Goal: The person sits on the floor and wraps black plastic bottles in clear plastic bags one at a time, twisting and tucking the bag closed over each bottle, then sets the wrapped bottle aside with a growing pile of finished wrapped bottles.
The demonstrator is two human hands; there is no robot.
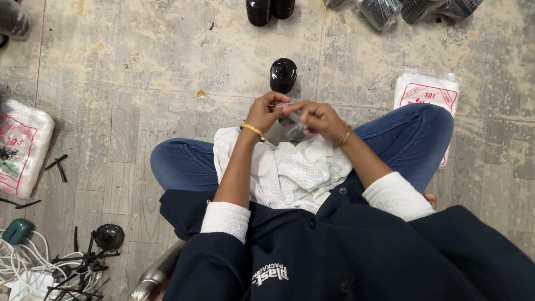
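black cap (283,75) blocks ahead | bare floor (167,72) left open

- Two hands: left hand (266,111) and right hand (316,118).
- Two gold bangles (253,131), one on each wrist.
- One black cap (283,74) alone on the floor, just past the hands.
- Two more black caps (270,10) at the top edge.
- Two white bags (426,92) with red print, one on each side.
- One green plug (18,231) with white wires.
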